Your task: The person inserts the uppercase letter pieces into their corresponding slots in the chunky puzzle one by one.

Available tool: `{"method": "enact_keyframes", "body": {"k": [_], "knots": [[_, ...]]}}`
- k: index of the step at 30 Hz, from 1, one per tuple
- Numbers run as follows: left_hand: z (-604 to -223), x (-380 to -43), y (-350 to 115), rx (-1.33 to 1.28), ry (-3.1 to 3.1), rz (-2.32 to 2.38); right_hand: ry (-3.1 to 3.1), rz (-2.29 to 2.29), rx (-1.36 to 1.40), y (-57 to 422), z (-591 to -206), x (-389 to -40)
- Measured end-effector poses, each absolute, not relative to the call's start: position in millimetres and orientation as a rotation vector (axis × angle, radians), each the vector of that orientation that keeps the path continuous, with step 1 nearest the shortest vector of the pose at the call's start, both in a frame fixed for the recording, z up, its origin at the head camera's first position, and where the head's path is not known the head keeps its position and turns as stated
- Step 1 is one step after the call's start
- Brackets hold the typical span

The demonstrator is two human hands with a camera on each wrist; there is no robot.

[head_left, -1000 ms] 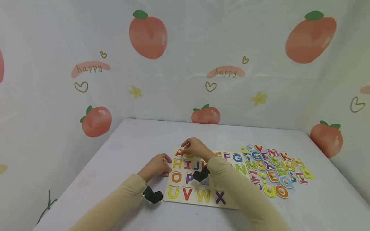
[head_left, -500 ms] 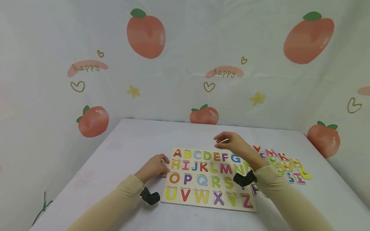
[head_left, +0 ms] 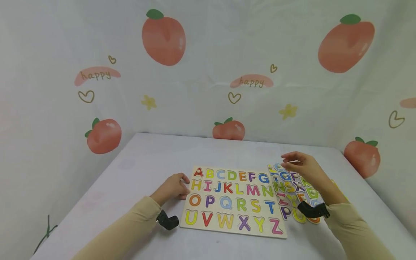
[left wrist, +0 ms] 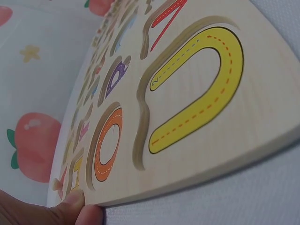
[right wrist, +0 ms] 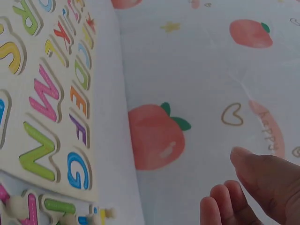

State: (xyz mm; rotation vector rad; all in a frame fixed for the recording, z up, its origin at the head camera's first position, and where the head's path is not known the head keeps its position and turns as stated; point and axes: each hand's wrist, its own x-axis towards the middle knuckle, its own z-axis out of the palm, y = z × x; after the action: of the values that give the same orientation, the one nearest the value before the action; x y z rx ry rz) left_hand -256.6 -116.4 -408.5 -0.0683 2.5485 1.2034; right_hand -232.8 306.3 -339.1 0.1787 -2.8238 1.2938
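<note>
A wooden alphabet puzzle board (head_left: 234,216) lies on the table, with coloured letters in its recesses. A red letter A piece (head_left: 198,172) with a knob sits at its top left. My left hand (head_left: 171,187) rests at the board's left edge, relaxed fingertips touching it near the H in the left wrist view, beside the yellow U (left wrist: 229,65). My right hand (head_left: 303,166) hovers over the pile of knobbed letter pieces (head_left: 285,176), thumb and fingers apart with nothing between them. Hand and forearm hide part of the pile.
The letter pieces lie close along the board's right side, among them a purple P (head_left: 286,213). A white tabletop (head_left: 156,151) runs back to a white curtain (head_left: 195,101) printed with peaches. A black wrist camera (head_left: 312,210) sits on the right wrist.
My right hand has left the letter A at the board's top left and swung right to above the loose pieces. My left hand stays at the board's left edge.
</note>
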Motion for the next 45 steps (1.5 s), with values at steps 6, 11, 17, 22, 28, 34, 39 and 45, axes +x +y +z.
{"method": "enact_keyframes", "body": {"k": [6,11,17,22,28,34,39,45], "knots": [[-410,-257,-114,-0.056,2.544,1.210,-2.828,1.257,0.111,334,-352,-222],[-409,-257,-112,-0.050,2.545,1.205,-2.863,1.183,0.051,357,-369,-212],[-410,-258,-111,-0.058,2.554,1.194,-2.908,1.134,-0.020,375,-385,-201],[-410,-259,-111,-0.073,2.550,1.205,-2.932,1.123,-0.097,386,-391,-197],[-410,-258,-113,-0.105,2.544,1.218,-2.894,1.142,-0.123,409,-402,-209],[-410,-258,-114,-0.095,2.548,1.217,-2.875,1.138,-0.131,430,-400,-220],[-410,-257,-115,-0.083,2.546,1.226,-2.846,1.180,-0.138,443,-394,-219],[-409,-256,-114,-0.073,2.544,1.224,-2.776,1.345,-0.146,470,-401,-216]]}}
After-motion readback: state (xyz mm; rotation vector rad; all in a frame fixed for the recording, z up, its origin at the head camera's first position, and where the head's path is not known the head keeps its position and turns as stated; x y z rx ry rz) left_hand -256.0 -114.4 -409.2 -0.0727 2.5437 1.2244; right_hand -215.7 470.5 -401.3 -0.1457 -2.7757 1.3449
